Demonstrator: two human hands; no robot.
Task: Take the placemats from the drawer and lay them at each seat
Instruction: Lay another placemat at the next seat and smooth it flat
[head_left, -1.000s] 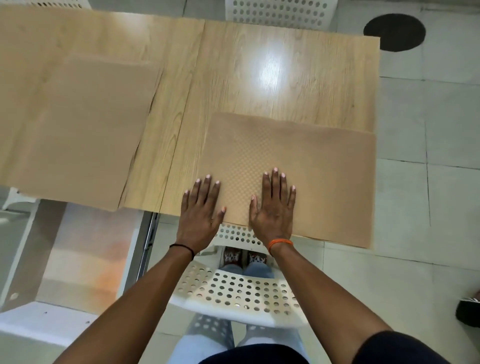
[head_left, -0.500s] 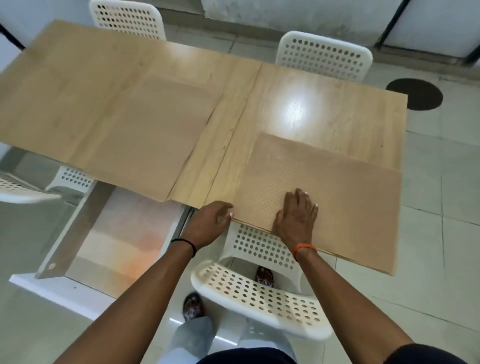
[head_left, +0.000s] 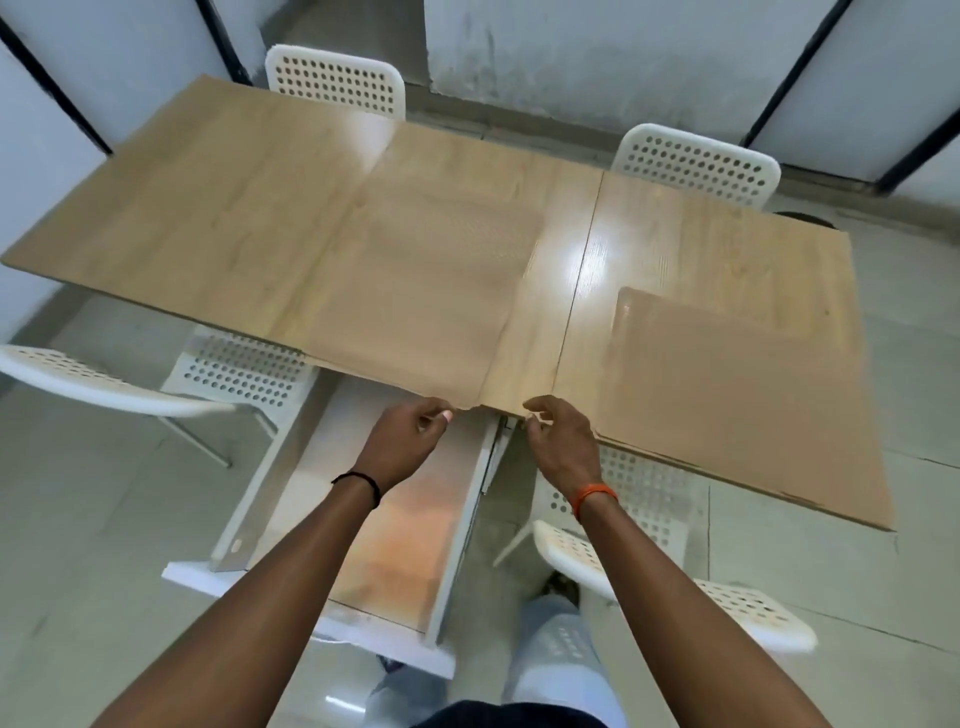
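Note:
Two tan placemats lie on the wooden table (head_left: 208, 223). The right placemat (head_left: 727, 395) sits at the near right seat and overhangs the table's front edge. The middle placemat (head_left: 426, 291) lies left of the table's seam, and its near edge also juts past the table. My left hand (head_left: 405, 441) pinches that mat's near right corner between thumb and fingers. Beside it at the table's edge by the seam, my right hand (head_left: 561, 441) holds nothing, its fingers loosely curled, off the right placemat.
An open white drawer (head_left: 457, 545) sticks out under the table in front of me. White perforated chairs stand at the near right (head_left: 675, 577), near left (head_left: 104, 384), far left (head_left: 337, 78) and far right (head_left: 696, 161). Walls rise close behind the table.
Both hands left the right placemat and moved left. My left hand now pinches the middle placemat's corner. The view pulled back and shifted left.

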